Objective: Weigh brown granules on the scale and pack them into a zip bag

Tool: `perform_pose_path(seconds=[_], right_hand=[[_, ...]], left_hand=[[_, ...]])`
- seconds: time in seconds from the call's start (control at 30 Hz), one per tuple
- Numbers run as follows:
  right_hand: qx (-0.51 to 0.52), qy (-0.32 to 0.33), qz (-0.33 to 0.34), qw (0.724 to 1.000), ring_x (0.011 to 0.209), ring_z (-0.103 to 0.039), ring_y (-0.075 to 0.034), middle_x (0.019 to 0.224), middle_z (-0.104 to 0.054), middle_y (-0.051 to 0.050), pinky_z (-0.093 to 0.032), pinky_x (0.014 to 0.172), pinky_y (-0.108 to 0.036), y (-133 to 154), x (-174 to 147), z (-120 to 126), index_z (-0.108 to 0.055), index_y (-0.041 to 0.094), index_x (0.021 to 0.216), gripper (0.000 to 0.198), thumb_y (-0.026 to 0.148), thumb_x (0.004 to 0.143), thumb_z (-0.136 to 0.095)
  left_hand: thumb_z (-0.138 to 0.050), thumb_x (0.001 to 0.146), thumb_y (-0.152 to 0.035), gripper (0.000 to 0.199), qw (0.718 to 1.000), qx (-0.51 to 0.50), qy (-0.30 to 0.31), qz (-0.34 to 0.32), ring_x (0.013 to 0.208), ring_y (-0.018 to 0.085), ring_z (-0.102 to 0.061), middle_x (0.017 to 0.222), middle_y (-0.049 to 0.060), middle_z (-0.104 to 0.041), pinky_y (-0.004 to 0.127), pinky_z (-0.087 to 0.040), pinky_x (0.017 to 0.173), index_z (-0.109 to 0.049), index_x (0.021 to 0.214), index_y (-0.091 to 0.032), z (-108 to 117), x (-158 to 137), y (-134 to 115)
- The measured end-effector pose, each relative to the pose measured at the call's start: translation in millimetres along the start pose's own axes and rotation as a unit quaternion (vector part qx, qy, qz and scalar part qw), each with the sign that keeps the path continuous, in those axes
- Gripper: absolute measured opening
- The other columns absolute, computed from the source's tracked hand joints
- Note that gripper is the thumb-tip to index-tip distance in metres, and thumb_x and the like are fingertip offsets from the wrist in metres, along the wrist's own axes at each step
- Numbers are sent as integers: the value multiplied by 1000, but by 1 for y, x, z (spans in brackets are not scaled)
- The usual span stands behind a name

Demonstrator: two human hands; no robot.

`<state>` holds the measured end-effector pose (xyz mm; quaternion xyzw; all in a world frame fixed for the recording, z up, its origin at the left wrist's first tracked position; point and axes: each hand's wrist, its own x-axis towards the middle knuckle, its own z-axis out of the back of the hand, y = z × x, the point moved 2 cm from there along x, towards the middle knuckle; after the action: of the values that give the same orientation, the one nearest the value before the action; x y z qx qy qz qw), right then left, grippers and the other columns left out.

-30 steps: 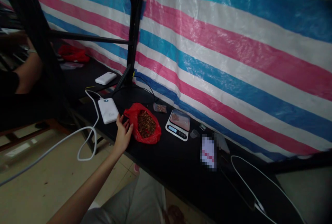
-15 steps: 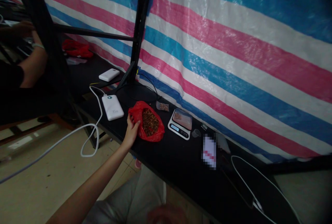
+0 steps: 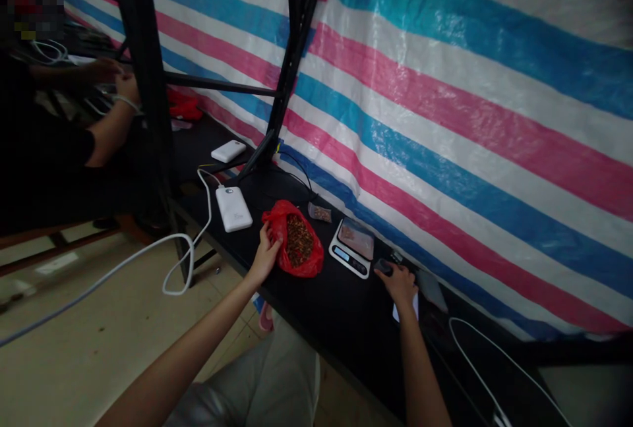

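My left hand (image 3: 267, 252) pinches the near left rim of a red plastic bag (image 3: 316, 262), which lies open on the black table. Many small brown pieces (image 3: 299, 240) fill the bag; they look like seeds or cut dried bits. My right hand (image 3: 399, 284) is over the table right of the scale, its fingers closed on a small see-through cup (image 3: 382, 267) that appears dark here. Beside it stands a white digital scale (image 3: 349, 261) with a lit display, bearing a clear flat bag (image 3: 357, 237) with some pieces inside. Behind the red bag lies a small filled zip bag (image 3: 320, 213).
A white power bank (image 3: 233, 209) with a white cable (image 3: 192, 242) lies left of the red bag; another power bank (image 3: 228, 151) is farther back. A phone (image 3: 414, 307) sits partly under my right wrist. Black metal posts (image 3: 148, 71) separate me from a co-worker's arm (image 3: 116, 127).
My right hand has come up from my lap to the small cup beside the scale. My left hand keeps its hold on the red bag. The whole view has shifted slightly.
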<state>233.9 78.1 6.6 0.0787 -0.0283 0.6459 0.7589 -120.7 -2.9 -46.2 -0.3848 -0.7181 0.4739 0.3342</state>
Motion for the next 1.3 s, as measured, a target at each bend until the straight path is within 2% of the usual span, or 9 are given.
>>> perform_pose_path(seconds=[0.2,0.3,0.37,0.47,0.57,0.7,0.87,1.1,1.3], right_hand=[[183,-57,37,981,102,-52,-31,108,-60,-15,-40,84,-46,12,6,16,-60,15,108,50,46,68,-53],[274,-73,131,950,103,-54,-25,111,-60,-13,-39,89,-39,42,-4,32,-54,13,116,53,38,69,-54],[303,-6,228,925,102,-55,-23,111,-61,-10,-41,88,-37,73,-16,41,-53,16,116,49,34,71,-55],[284,86,364,883,99,-56,-20,110,-61,-7,-41,86,-34,125,-37,50,-51,19,117,45,25,73,-57],[151,53,431,888,95,-56,-22,100,-62,-8,-40,85,-36,165,-50,55,-46,16,116,42,17,75,-56],[-49,16,474,879,91,-54,-25,90,-60,-15,-39,80,-35,201,-53,50,-50,12,108,28,8,81,-44],[-82,55,509,855,93,-54,-23,97,-58,-15,-41,75,-30,222,-55,40,-49,14,111,33,5,83,-35],[97,120,523,838,97,-55,-18,100,-58,-9,-40,82,-27,224,-58,29,-48,16,110,41,-1,73,-46],[365,210,441,793,84,-59,-14,91,-60,-2,-46,77,-27,223,-50,1,-54,17,94,31,1,67,-51]], left_hand=[[-49,77,-29,57,1000,1,13,2,118,22,-43,126,14,-42,44,-29,102,-23,127,-20,0,-2,-2],[-49,78,-28,53,1000,13,27,0,118,21,-43,124,11,-44,44,-29,102,-25,125,-21,-1,-3,-3],[-50,77,-29,52,999,22,30,-4,120,22,-41,125,11,-43,43,-29,102,-28,124,-22,-2,-4,-3],[-51,77,-29,52,999,25,31,-1,119,21,-41,125,12,-43,43,-29,102,-29,123,-21,-2,-3,-1],[-51,77,-29,53,999,24,26,13,116,21,-45,120,12,-47,43,-31,100,-27,124,-20,-1,-2,0],[-48,78,-25,51,999,33,21,-2,112,21,-49,117,9,-51,43,-33,99,-28,125,-22,1,-2,-5],[-46,72,-18,54,998,19,56,-12,114,20,-48,121,7,-50,42,-35,97,-31,124,-24,-2,-4,-13],[-53,69,-19,56,994,-76,74,32,114,21,-47,119,8,-50,39,-39,93,-33,120,-25,-2,-9,-14],[-56,71,-24,55,987,-129,79,48,107,19,-52,119,8,-50,37,-40,92,-33,121,-25,-2,-9,-10]])
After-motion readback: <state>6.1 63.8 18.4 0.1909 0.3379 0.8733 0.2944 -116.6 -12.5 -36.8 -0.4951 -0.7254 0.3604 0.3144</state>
